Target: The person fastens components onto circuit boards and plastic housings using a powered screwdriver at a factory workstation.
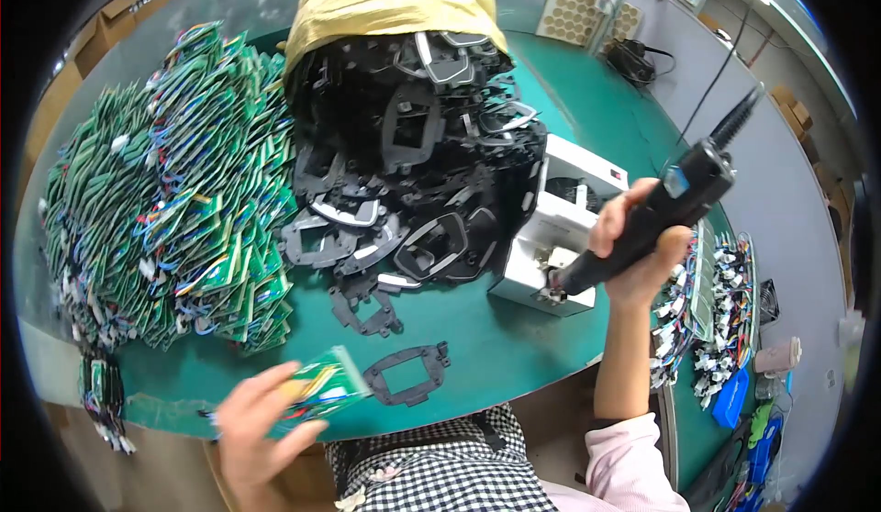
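Note:
Between the thumb and fingers of my left hand is a green circuit board with coloured wires, held over the table's front edge. Just right of it a black plastic frame lies flat on the green table. My right hand is wrapped round a black electric screwdriver, its cord end pointing up and right. The screwdriver's tip end is down at the front of a white box-shaped screw feeder; whether it touches a screw is too small to tell.
Piled circuit boards with wires cover the table's left side. A yellow sack spills black plastic frames across the middle. Right of the feeder lie more wired boards and a blue bin. A black pouch sits at the back right.

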A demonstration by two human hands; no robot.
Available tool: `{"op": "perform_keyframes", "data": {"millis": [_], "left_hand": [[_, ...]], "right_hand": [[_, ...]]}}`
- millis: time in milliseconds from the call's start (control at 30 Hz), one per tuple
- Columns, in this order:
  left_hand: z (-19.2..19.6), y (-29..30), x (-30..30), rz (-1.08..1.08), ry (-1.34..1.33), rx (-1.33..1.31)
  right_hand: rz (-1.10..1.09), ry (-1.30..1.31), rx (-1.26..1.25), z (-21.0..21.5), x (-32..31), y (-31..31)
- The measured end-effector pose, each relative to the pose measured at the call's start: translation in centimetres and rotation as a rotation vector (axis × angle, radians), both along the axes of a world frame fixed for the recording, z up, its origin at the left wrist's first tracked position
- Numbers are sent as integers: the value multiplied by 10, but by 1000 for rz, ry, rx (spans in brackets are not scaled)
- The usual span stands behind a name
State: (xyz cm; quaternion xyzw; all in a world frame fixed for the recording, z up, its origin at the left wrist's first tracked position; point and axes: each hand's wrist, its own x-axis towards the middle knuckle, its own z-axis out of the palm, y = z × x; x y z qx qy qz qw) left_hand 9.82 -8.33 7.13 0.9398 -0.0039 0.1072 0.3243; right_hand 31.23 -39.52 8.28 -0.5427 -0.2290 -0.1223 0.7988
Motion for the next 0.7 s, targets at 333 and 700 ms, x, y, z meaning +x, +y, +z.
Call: {"op": "perform_keyframes", "data": {"millis": [333,700], "left_hand": [[-60,-61,25,-137,6,195],[-74,-63,28,-131,3,164]], "right_hand": [[195,1,89,-15,-40,68],[220,113,25,-49,-55,102]]}}
